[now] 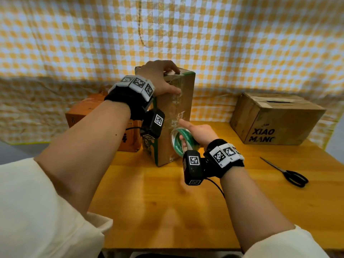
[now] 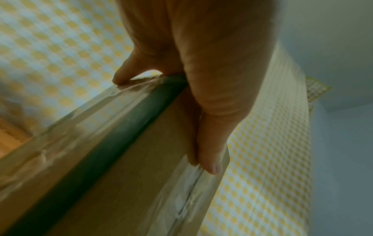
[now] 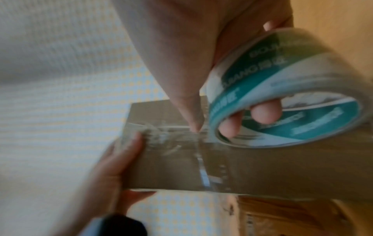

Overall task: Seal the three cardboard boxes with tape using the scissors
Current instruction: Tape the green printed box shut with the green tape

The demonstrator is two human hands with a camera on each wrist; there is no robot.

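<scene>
A tall brown box with green edges (image 1: 183,101) stands on end in the middle of the wooden table (image 1: 167,202). My left hand (image 1: 160,77) grips its top, fingers over the top edge and thumb (image 2: 210,153) pressed on the clear tape on its front face. My right hand (image 1: 198,134) holds a green-and-white tape roll (image 1: 179,141) against the box's lower front, fingers through the core (image 3: 262,115), index finger (image 3: 191,118) pressing the tape strip onto the box (image 3: 262,167). Black scissors (image 1: 290,174) lie on the table at the right.
An orange box (image 1: 87,112) sits behind my left forearm. A brown box marked XIAO MANG (image 1: 275,118) stands at the back right with its top seam gaping. A yellow checked cloth (image 1: 242,43) hangs behind the table.
</scene>
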